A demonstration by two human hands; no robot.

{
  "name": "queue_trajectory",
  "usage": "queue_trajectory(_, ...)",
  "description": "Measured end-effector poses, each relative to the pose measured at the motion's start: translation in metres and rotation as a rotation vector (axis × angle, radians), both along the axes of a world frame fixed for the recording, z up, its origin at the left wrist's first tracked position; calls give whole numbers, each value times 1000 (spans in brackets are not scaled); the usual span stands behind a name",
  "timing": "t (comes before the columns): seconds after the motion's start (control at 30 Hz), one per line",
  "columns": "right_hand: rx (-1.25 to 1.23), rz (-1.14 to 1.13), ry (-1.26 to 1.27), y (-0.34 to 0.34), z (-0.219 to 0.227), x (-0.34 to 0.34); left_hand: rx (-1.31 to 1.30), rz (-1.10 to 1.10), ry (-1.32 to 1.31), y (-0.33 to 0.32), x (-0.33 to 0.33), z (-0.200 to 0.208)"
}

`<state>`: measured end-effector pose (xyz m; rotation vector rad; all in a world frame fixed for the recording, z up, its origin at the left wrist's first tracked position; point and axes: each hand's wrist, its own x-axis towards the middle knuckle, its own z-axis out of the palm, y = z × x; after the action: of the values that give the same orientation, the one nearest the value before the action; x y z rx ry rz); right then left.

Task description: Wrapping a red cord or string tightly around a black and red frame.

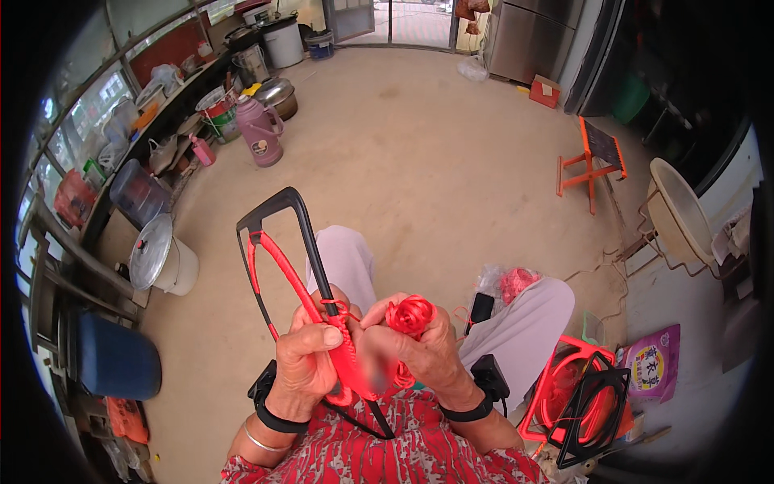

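In front of my lap I hold a black frame (303, 218), tilted and seen nearly edge-on. A curved inner part of it is wrapped in red cord (280, 256). My left hand (306, 355) is closed on the wrapped part, its thumb pressed along the top. My right hand (427, 355) is closed round a coiled bundle of shiny red cord (412, 315), its fingertips close to the wrapped part. A thin red strand loops over the frame's side bar between the hands. A blurred patch hides some of the right fingers.
Right of my knee lie red and black frames (592, 411) and a purple packet (655, 363). A plastic bag of red material (516, 282) rests by my thigh. A folding stool (592, 157) stands farther right. At left are a lidded bucket (173, 262) and a pink thermos (258, 137).
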<state>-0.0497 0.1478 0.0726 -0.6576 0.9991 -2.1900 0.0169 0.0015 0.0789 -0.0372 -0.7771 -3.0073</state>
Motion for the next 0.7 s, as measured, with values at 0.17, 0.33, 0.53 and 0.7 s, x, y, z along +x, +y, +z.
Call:
queue_trajectory(0.17, 20, -9, 71, 2, 0, 1, 28, 20, -52, 2, 3, 0)
queue_trajectory(0.33, 134, -69, 244, 4, 10, 2, 63, 66, -108, 5, 4, 7)
queue_trajectory(0.53, 196, -128, 311, 6, 12, 9, -59, 35, -108, 6, 6, 14)
queue_trajectory(0.7, 216, -247, 419, 4, 10, 11, -126, 85, -135, 7, 5, 16)
